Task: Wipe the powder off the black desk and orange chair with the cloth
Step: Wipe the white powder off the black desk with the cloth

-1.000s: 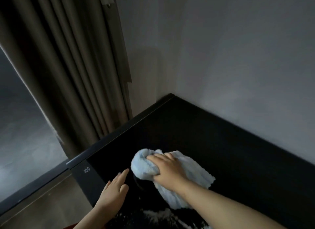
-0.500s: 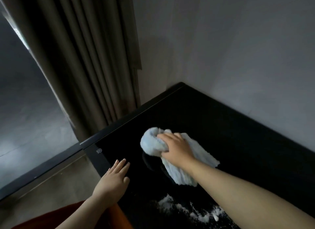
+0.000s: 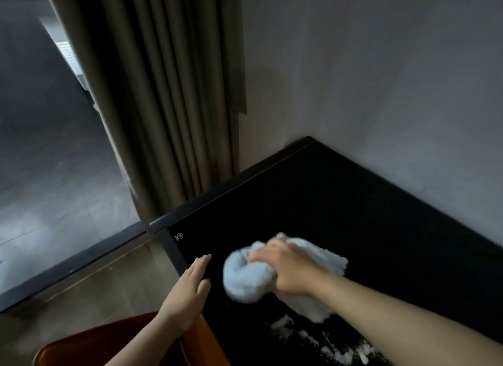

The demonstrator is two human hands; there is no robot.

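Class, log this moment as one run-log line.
right hand: grips cloth on black desk | left hand: open at desk edge | powder: patches beside right forearm | orange chair: under left forearm

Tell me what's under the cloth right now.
The black desk; the cloth, gripped by the right hand, hides that patch itself. Loose powder shows nearer the person.

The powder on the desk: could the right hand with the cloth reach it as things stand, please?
Probably yes: the powder lies just beside the cloth that the right hand grips, on bare desk, with nothing between them.
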